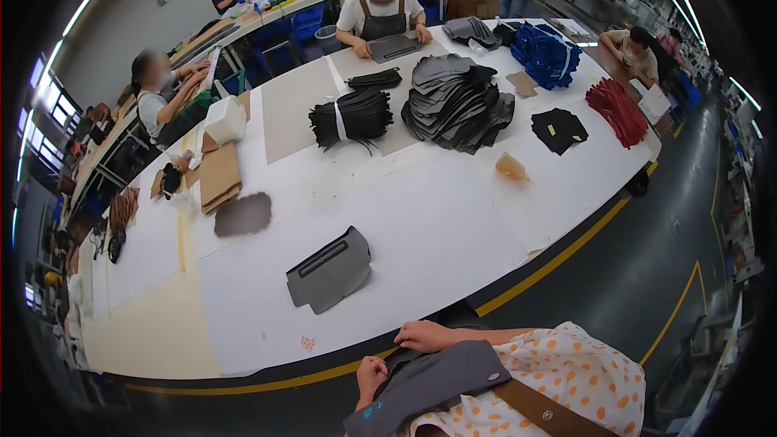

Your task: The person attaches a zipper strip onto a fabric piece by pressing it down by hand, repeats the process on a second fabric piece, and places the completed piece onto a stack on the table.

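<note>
My left hand (pixel 372 375) is closed in a loose fist just off the table's near edge, beside the grey apron (pixel 449 376) that I wear. My right hand (pixel 423 336) lies at that edge with curled fingers; whatever either hand may hold is hidden. Closest in front of them, apart from both, is a flat grey panel (pixel 330 270) with a long black-framed slot on the white tabletop (pixel 405 251). Across the table, a co-worker (pixel 384 8) has both hands on a similar grey panel (pixel 395 49).
A tall stack of grey panels (pixel 457 103), a tied black bundle (pixel 350 117), blue bundle (pixel 545 55) and red strips (pixel 617 112) lie across the far side. Brown cardboard (pixel 220 176) and a white container (pixel 224 121) stand left. Other people sit at benches beyond.
</note>
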{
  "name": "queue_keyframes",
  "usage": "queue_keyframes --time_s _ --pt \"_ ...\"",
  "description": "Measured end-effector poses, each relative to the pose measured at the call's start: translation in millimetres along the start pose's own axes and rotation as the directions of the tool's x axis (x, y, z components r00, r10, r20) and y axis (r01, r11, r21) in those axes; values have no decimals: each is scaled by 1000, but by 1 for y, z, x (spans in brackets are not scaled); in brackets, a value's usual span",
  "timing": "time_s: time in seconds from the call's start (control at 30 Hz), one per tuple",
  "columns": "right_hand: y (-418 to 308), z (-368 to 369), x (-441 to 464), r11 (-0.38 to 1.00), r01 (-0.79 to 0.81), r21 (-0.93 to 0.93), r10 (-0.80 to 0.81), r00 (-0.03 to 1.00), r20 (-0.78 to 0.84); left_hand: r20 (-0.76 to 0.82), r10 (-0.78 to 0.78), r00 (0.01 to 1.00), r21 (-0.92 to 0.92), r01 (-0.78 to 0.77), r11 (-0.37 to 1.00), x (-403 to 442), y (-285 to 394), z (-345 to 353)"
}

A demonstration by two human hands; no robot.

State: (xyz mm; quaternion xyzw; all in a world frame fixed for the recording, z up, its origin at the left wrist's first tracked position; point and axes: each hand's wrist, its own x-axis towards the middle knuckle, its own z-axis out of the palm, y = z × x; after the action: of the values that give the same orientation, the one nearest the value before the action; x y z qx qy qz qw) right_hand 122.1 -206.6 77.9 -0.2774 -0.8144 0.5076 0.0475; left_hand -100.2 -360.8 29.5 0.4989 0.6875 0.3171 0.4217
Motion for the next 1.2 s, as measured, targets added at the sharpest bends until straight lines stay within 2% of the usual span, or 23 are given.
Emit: queue_keyframes --time_s 0.1,0.23,0.43,0.57,0.67,0.77,0.87,0.97,1.07,1.17,1.2 --pt "-4 1 3 1000 5 -7 -5 1000 -17 -101 -20 995 -17 18 1000 -8 11 -3" --pt "-4 3 4 1000 24 5 -24 1000 -17 -91 62 994 1 -62 998 -11 7 -2" --pt "7 5 2 1000 -2 26 2 1000 -10 109 -42 993 -28 46 999 -7 10 3" --pt "13 -16 -3 1000 -15 -11 15 1000 24 161 28 987 89 -42 995 8 31 10" --pt "22 -27 -3 1000 7 -9 -7 1000 8 221 -80 972 -58 95 994 18 25 23" --pt "29 -49 -5 999 -8 -38 10 999 49 182 -57 982 -187 91 978 28 31 38" --pt "38 -65 -7 998 -30 -62 35 997 70 215 -99 972 206 54 977 40 63 43" --pt "46 -78 -8 997 -15 -74 21 996 88 186 -108 977 139 83 987 43 80 52" --pt "50 -84 -6 997 -4 -78 13 993 121 178 -174 969 141 150 979 45 82 59" --pt "48 -83 -12 997 -20 -80 29 993 115 234 -390 891 -42 410 911 35 64 52" --pt "47 -84 -14 997 -16 -76 26 991 133 252 -386 887 -35 407 913 21 30 41"
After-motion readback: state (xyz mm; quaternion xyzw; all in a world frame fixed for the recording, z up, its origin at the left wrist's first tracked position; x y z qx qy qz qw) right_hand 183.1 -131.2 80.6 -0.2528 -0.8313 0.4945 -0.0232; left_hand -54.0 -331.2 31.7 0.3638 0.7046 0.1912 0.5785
